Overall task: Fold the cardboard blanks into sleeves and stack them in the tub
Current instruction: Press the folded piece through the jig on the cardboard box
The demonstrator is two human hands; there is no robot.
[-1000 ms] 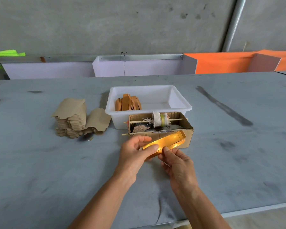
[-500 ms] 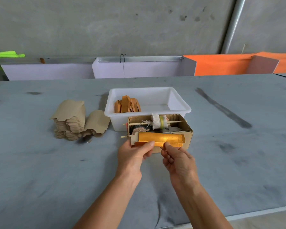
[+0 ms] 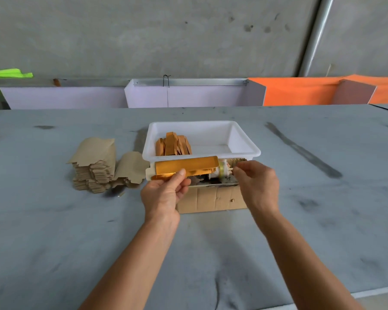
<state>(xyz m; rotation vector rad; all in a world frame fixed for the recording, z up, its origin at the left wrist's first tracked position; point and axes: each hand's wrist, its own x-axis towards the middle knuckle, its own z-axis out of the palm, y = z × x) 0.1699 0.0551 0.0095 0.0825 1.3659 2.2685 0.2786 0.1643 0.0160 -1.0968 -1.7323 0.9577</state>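
A gold-faced sleeve (image 3: 185,168) is pinched between thumb and fingers of the left hand (image 3: 164,194) at frame centre, held level before the white tub's (image 3: 244,151) near rim. The right hand (image 3: 258,183) is curled over the cardboard box (image 3: 211,199); what it grips cannot be told. Folded sleeves (image 3: 174,146) are stood in the tub's left part. Blanks (image 3: 94,166) are stacked centre-left. No legible writing is seen.

Gold sleeve (image 3: 185,167), white tub (image 3: 244,139), grey table (image 3: 54,231).
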